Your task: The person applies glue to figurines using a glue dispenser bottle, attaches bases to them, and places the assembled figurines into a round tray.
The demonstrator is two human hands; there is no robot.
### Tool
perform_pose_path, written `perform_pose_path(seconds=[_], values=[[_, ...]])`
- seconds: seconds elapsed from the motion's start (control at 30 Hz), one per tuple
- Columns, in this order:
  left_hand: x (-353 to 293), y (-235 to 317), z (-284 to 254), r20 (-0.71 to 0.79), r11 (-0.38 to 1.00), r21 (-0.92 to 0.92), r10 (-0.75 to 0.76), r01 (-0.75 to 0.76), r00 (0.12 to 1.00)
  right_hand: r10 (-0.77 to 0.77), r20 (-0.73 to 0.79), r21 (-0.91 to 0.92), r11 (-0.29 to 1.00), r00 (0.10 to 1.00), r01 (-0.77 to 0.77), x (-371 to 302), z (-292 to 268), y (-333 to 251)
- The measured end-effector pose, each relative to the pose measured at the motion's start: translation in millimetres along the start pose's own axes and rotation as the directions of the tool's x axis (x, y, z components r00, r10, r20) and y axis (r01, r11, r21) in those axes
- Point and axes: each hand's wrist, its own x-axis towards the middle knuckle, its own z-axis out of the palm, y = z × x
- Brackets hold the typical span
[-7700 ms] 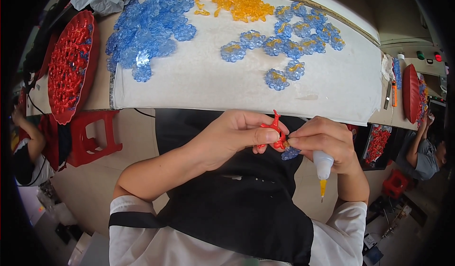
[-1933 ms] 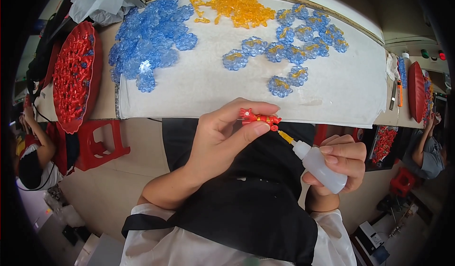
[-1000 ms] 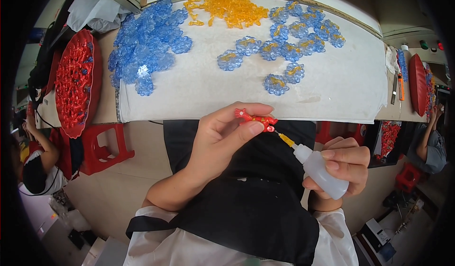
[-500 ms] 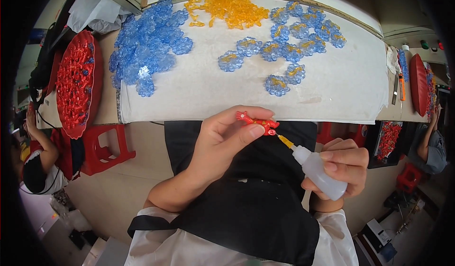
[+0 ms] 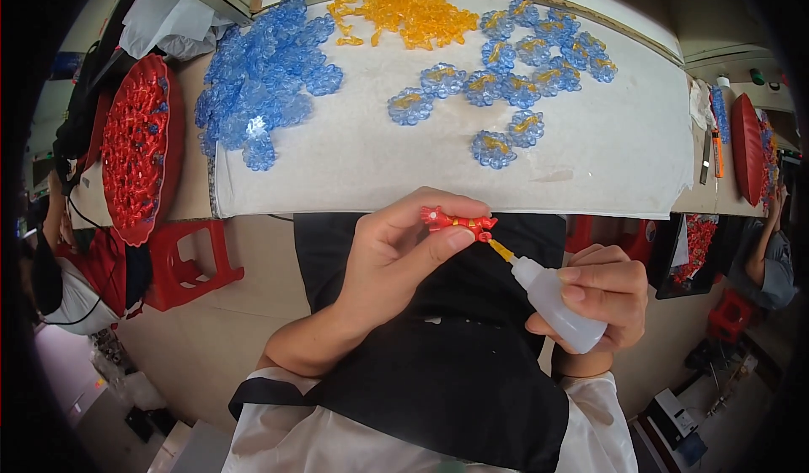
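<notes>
Between the thumb and fingers of my left hand [image 5: 396,241] is a small red figurine [image 5: 459,223] with yellow markings, held just off the table's front edge. My right hand [image 5: 602,296] wraps round a white squeeze bottle [image 5: 560,304]. Its yellow nozzle [image 5: 500,250] points up and left, with the tip at the figurine's lower right end; whether they touch I cannot tell. Beyond my hands, on the white table top [image 5: 354,169], lie several blue flower-shaped pieces [image 5: 494,149] with yellow pieces on them.
A heap of clear blue pieces [image 5: 270,77] covers the table's left part, beside a pile of yellow pieces [image 5: 413,18]. Red trays [image 5: 175,153] of small red parts flank the table. An orange-handled tool [image 5: 718,157] lies at right. People sit at both sides, near red stools [image 5: 190,262].
The squeeze bottle has shifted slightly left and up, bringing its nozzle closer to the figurine. The figurine has turned a little in my left fingers. At left, a person has moved.
</notes>
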Motion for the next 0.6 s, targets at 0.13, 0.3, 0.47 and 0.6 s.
perform_pose_path(seconds=[0.13,0.3,0.47,0.6], values=[[0.3,-1.9,-0.4,0.005,0.998,0.055,0.037,-0.037,0.999,-0.002,0.013,-0.01,1.0,1.0,0.002,0.4,-0.7,-0.8],[1.1,0.4,0.5,-0.012,1.0,0.008,-0.004,0.004,1.0,-0.015,-0.029,0.004,1.0,0.999,0.015,-3.3,-2.4,0.3],[2.0,0.0,-0.2,-0.031,0.993,-0.095,-0.078,0.075,0.996,-0.012,-0.04,-0.01,1.0,0.999,0.012,-2.9,-2.7,-0.4],[1.1,0.2,0.4,-0.027,0.997,-0.059,-0.053,0.051,0.998,-0.027,0.0,-0.006,1.0,1.0,0.027,-0.7,-2.0,0.2]])
